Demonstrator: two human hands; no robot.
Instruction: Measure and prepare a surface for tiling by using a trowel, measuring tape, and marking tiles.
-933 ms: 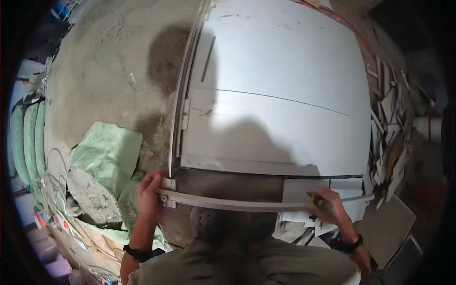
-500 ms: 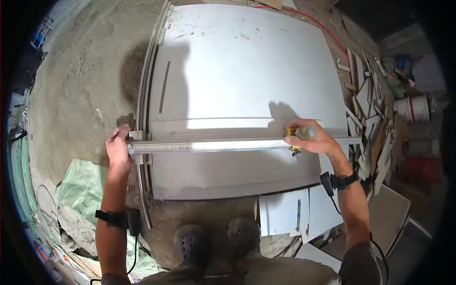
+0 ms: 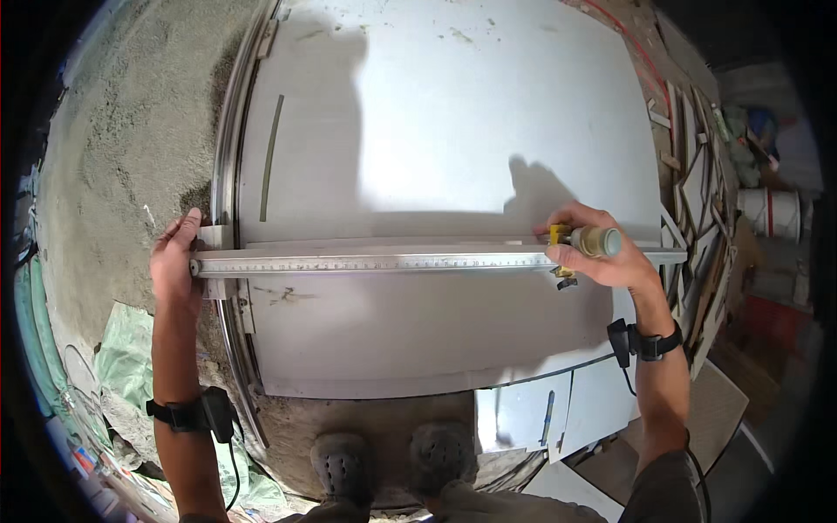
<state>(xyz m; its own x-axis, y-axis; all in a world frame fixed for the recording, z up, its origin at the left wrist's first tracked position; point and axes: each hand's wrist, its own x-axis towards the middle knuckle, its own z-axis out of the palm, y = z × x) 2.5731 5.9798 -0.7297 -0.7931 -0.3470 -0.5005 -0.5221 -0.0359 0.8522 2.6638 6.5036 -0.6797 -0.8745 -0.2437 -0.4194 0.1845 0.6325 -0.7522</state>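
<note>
A large white slab (image 3: 506, 113), like a tile or sheet, lies flat in front of me. A silver ruler bar (image 3: 375, 261) with a marked scale spans it from left to right. At its left end my left hand (image 3: 176, 253) is closed about the end of the bar, beside a metal sliding block (image 3: 215, 237) on a long rail (image 3: 228, 148). My right hand (image 3: 602, 248) grips a yellow cutter head (image 3: 558, 235) with a cylindrical handle (image 3: 602, 241), seated on the bar near the right side. A pale line runs across the slab just beyond the bar.
A dark thin strip (image 3: 272, 157) lies on the slab's left part. Broken offcuts (image 3: 697, 174) are heaped along the right edge, with a white bucket (image 3: 769, 214) beyond. Smaller white pieces (image 3: 514, 410) lie near my shoes (image 3: 440, 453). Green sheeting (image 3: 126, 357) is at left.
The bar and both hands have shifted away from me across the slab, up close to the pale line. The view has also shifted. Both hands keep their hold.
</note>
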